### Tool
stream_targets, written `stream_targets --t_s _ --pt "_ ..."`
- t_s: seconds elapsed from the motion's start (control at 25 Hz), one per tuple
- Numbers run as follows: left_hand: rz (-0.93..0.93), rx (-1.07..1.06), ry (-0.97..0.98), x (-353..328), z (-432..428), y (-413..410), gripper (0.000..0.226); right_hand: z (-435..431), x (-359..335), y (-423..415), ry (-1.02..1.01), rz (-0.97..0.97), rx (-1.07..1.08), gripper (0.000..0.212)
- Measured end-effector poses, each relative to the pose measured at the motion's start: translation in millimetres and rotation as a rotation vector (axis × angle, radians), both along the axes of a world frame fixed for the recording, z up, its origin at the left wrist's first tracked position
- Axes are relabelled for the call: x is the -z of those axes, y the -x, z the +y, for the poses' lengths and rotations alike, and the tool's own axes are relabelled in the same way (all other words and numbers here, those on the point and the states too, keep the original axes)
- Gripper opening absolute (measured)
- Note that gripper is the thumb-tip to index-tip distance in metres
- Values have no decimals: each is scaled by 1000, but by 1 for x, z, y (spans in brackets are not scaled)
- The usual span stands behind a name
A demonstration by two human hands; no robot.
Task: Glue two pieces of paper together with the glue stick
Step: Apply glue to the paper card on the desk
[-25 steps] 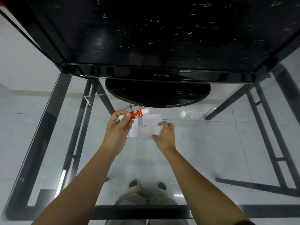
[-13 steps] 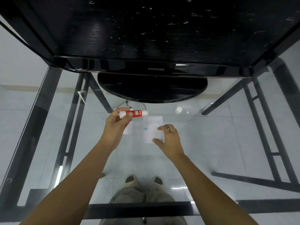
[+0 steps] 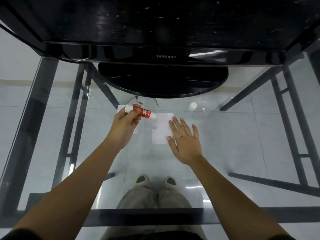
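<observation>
Two small white paper pieces lie on a glass table. The right paper (image 3: 161, 129) lies flat, and my right hand (image 3: 184, 139) rests on its right edge with fingers spread. The left paper (image 3: 121, 108) is mostly hidden under my left hand (image 3: 125, 124). That hand grips a red and white glue stick (image 3: 143, 113), held nearly level, its white tip pointing right toward the right paper's top left corner. I cannot tell whether the tip touches the paper.
A black Samsung monitor (image 3: 165, 56) on a round black base (image 3: 162, 80) stands at the back of the glass table (image 3: 242, 135). A small white cap (image 3: 192, 106) lies at the back right. Black table legs, the tiled floor and my feet show through the glass.
My left hand has swung the glue stick so its tip now points down-right at the right paper. My right hand has opened from a pinch and lies flat on that paper's edge.
</observation>
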State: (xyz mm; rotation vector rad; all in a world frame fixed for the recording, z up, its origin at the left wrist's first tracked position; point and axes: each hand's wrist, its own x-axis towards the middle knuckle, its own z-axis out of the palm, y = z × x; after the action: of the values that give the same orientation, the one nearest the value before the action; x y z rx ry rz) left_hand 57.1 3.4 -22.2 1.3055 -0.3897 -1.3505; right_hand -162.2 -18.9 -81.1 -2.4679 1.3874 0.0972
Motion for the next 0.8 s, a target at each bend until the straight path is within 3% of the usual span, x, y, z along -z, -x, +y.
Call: stream_targets --t_s 0.2,0.4,0.48,0.72,0.8 --pt "-147 133 -91 1 -8 3 7 -2 2 1 5 -25 -4 59" --pt "-272 312 -5 4 -3 4 4 -3 4 1 -4 -73 -2 59" --pt "-355 329 24 7 2 4 14 -3 5 2 4 -77 1 60" --pt "-867 569 103 1 4 3 23 -2 5 1 29 -124 26 62" --pt "-925 641 136 -5 2 2 28 -2 6 1 32 -140 33 61"
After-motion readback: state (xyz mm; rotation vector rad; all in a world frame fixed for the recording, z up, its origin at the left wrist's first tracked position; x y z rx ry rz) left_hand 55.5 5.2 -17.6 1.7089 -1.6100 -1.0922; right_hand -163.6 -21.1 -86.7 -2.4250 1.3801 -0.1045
